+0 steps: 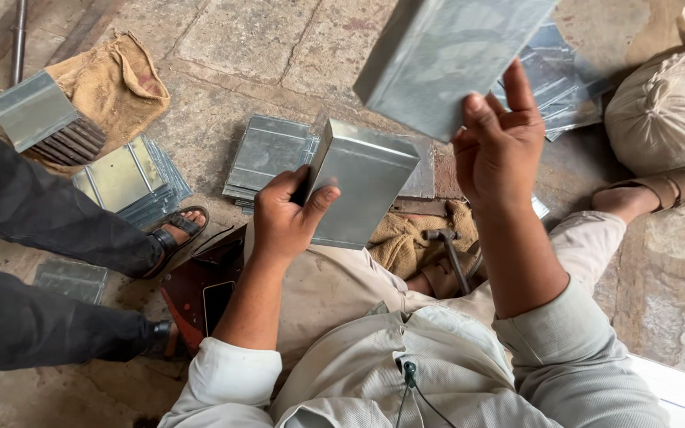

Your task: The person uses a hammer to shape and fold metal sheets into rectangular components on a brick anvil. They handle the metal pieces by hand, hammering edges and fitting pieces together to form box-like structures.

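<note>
- A folded grey metal sheet (365, 184) is being gripped by the left hand (285, 215) above the lap.
- A larger metal sheet (447, 55) is being held raised by the right hand (498, 147).
- Stacked sheets (267, 152) are being kept on the stone floor (239, 40), near a hammer (448, 252).

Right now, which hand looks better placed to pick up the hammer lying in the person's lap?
Probably the left hand: it holds its folded grey sheet-metal box low, near the hammer. The right hand is raised, lifting another grey metal box. Either must first free itself.
</note>
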